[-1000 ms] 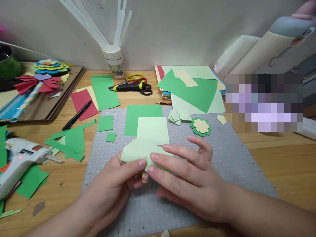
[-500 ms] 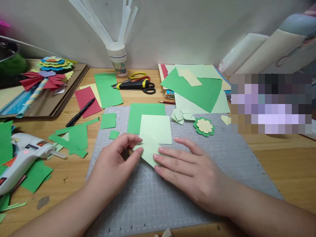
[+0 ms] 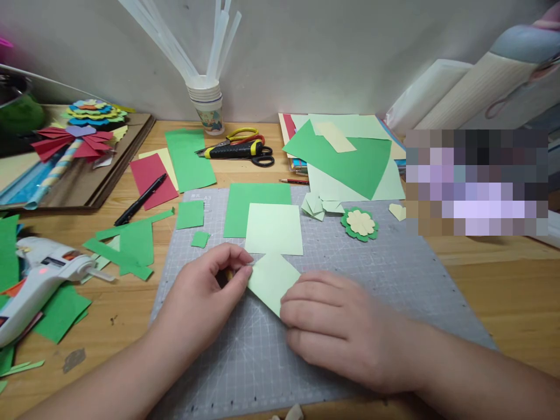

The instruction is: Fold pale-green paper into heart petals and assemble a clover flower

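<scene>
Here, stacked paper cups (image 3: 209, 111) hold translucent glue sticks (image 3: 219, 44). The left hand (image 3: 210, 291) pinches pale-green paper (image 3: 273, 281); the right hand (image 3: 343, 329) curls over it, whether pinching I can't tell.

Two bare, smooth forearms (image 3: 131, 373) are tapering toward the left hand (image 3: 210, 286) and right hand (image 3: 336, 326). A small yellowish spot (image 3: 229, 274) is showing by the left fingers, too blurred to identify.

A plain, pale green piece of paper (image 3: 273, 283) with straight edges sits slantwise over the grey cutting mat (image 3: 415, 297), its left corner at the left hand (image 3: 214, 280), its right part partly hidden under the right hand (image 3: 336, 326)
</scene>
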`<action>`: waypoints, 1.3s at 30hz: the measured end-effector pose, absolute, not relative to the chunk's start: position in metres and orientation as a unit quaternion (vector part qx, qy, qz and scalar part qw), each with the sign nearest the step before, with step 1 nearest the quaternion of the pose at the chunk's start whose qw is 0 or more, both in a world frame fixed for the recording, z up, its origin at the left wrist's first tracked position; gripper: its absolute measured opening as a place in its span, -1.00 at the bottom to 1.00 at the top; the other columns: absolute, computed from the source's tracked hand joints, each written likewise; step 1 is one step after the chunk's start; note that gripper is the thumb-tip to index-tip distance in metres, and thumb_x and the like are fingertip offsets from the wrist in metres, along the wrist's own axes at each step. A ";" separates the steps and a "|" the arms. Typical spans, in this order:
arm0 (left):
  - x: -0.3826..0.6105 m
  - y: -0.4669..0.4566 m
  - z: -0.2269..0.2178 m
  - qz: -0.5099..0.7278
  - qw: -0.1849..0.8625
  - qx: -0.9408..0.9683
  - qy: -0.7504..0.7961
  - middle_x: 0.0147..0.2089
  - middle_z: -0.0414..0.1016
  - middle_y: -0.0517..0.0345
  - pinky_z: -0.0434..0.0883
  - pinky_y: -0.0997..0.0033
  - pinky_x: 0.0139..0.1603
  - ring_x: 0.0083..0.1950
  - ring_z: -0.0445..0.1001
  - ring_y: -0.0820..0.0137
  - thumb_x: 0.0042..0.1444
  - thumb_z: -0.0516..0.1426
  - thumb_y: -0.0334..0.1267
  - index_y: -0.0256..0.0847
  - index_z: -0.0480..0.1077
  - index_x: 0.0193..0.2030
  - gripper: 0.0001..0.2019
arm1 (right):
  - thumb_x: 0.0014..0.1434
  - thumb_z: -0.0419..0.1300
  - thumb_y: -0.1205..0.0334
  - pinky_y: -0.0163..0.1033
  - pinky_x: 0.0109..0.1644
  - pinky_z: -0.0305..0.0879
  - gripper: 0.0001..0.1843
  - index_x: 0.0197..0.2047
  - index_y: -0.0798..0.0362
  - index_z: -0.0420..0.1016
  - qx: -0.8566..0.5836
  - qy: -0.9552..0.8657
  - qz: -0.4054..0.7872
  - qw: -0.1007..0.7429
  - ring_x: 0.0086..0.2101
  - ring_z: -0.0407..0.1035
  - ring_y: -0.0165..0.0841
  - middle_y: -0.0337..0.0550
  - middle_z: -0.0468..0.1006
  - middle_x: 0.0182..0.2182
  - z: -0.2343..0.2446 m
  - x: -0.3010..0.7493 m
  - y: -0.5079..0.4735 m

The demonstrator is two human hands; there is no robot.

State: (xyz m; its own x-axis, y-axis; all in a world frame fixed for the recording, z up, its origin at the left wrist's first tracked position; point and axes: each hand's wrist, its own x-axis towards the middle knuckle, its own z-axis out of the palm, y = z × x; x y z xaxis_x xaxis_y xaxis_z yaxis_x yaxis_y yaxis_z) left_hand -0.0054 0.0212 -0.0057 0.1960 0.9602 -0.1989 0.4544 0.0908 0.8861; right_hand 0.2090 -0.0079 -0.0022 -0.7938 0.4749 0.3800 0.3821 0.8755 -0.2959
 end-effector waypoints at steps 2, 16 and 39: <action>-0.005 0.021 -0.003 0.310 0.497 0.584 0.561 -0.35 0.48 0.20 0.33 0.42 -0.27 -0.31 0.41 0.37 0.10 0.19 -0.23 -0.16 0.44 -0.29 -0.92 | 0.32 0.03 0.36 -0.15 -0.02 0.37 -0.79 -0.18 0.08 0.51 -0.280 -0.914 0.101 0.276 -0.13 0.42 -0.33 -0.14 0.60 -0.16 -0.004 0.211 -0.008; -0.012 0.023 -0.011 0.167 0.246 0.773 0.561 -0.29 0.49 0.11 0.27 0.21 -0.19 -0.25 0.39 0.23 0.15 0.10 -0.25 -0.15 0.43 -0.16 -0.85 | 0.33 0.03 0.35 0.04 0.30 0.12 -0.65 0.15 0.09 0.38 -0.288 -0.945 0.094 0.121 0.17 0.28 -0.26 -0.16 0.42 0.16 -0.023 0.215 -0.004; -0.001 -0.012 0.002 0.047 0.117 0.933 0.336 -0.13 0.51 0.04 0.36 0.19 -0.17 -0.17 0.44 0.22 0.19 0.00 -0.44 -0.18 0.43 -0.03 -0.71 | 0.18 0.11 0.40 -0.25 -0.28 0.21 -0.74 -0.53 0.08 0.26 -0.524 -0.781 0.306 0.145 -0.33 0.28 -0.37 -0.21 0.37 -0.39 -0.008 0.212 0.003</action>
